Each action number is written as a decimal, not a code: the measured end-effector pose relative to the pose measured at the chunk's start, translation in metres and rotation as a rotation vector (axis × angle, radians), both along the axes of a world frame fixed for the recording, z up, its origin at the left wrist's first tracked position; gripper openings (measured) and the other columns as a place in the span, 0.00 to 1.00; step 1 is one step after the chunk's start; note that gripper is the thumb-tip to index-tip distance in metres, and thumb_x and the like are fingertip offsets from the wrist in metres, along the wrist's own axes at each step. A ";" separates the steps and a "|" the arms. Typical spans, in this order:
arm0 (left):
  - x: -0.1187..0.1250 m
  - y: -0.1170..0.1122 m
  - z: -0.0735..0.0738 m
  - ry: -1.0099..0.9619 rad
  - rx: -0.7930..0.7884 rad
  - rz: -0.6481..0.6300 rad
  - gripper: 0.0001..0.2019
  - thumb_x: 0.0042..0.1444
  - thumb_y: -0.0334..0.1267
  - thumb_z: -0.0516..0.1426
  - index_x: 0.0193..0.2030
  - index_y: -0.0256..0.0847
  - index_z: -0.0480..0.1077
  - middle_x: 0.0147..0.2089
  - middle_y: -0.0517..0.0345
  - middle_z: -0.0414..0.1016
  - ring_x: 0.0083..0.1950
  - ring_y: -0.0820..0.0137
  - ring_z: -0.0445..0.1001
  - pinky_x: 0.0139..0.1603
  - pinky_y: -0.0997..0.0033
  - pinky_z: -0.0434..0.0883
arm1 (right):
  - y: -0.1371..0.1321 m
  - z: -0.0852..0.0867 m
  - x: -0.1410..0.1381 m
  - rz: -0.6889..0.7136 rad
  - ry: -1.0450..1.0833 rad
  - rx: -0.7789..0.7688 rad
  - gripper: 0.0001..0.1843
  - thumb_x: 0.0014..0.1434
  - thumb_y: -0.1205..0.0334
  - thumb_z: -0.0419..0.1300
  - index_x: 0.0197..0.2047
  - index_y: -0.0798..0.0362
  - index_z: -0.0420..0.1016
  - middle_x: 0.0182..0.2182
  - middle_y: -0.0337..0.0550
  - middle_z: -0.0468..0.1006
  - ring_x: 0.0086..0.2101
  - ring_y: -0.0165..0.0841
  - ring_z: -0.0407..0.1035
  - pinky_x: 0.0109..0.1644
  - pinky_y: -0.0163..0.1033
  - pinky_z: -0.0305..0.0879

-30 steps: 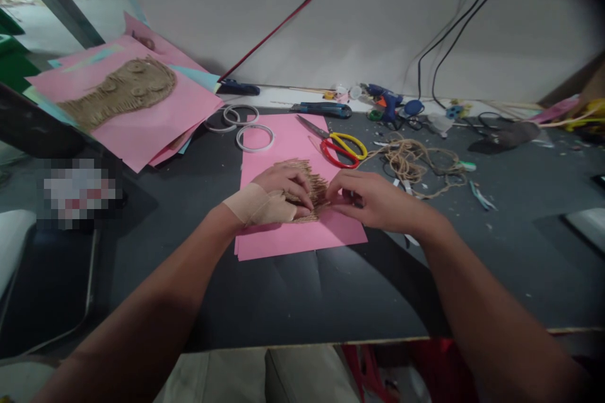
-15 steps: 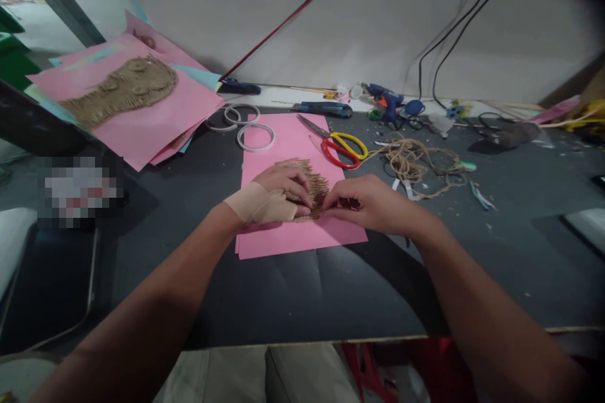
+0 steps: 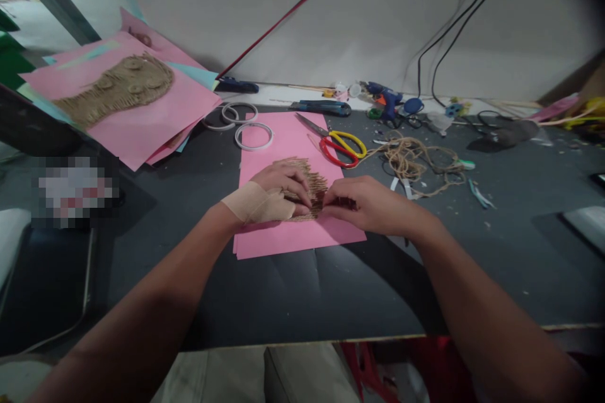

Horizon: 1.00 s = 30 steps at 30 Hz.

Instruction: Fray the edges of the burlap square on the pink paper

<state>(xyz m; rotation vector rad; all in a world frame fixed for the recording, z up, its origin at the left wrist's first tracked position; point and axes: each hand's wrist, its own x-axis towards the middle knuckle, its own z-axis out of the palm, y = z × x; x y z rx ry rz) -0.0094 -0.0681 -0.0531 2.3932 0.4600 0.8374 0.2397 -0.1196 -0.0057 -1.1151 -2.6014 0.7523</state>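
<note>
Pink paper lies on the dark tabletop in front of me, with short lengths of brown twine laid side by side on it. My left hand, a tan bandage around its wrist and thumb base, rests over the twine rows with its fingers slightly bent and apart. At the right edge of the rows, my right hand is closed in a pinch; the twine between its fingertips is mostly hidden. Red-and-yellow-handled scissors lie across the paper's upper right corner.
Tangled twine lies to the right. White tape rings overlap the paper's upper left. A blue utility knife and a blue glue gun lie along the wall. Pink sheets bearing a twine design are stacked at left.
The view has shifted very slightly. Both hands keep nearly the same positions over the twine, and nothing else has visibly moved.
</note>
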 end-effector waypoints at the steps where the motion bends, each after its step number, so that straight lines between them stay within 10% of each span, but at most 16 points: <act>1: 0.000 0.000 0.000 0.005 0.002 0.000 0.04 0.56 0.41 0.69 0.33 0.46 0.84 0.40 0.53 0.84 0.45 0.64 0.80 0.71 0.45 0.67 | 0.000 0.000 0.000 -0.024 -0.009 0.001 0.07 0.68 0.61 0.61 0.40 0.52 0.81 0.35 0.44 0.83 0.35 0.34 0.72 0.41 0.38 0.62; 21: -0.001 0.004 -0.005 0.030 0.074 -0.018 0.02 0.56 0.39 0.69 0.36 0.48 0.86 0.43 0.52 0.83 0.49 0.61 0.79 0.71 0.44 0.66 | 0.003 -0.008 -0.004 -0.397 0.042 -0.267 0.08 0.53 0.59 0.70 0.33 0.52 0.76 0.28 0.40 0.79 0.29 0.32 0.71 0.33 0.37 0.63; 30: 0.000 0.002 -0.002 0.067 0.084 -0.008 0.03 0.56 0.38 0.68 0.36 0.48 0.86 0.43 0.53 0.83 0.48 0.63 0.79 0.74 0.43 0.62 | 0.013 -0.010 0.019 -0.248 0.141 -0.328 0.08 0.60 0.59 0.65 0.42 0.52 0.79 0.35 0.42 0.82 0.32 0.32 0.73 0.38 0.38 0.68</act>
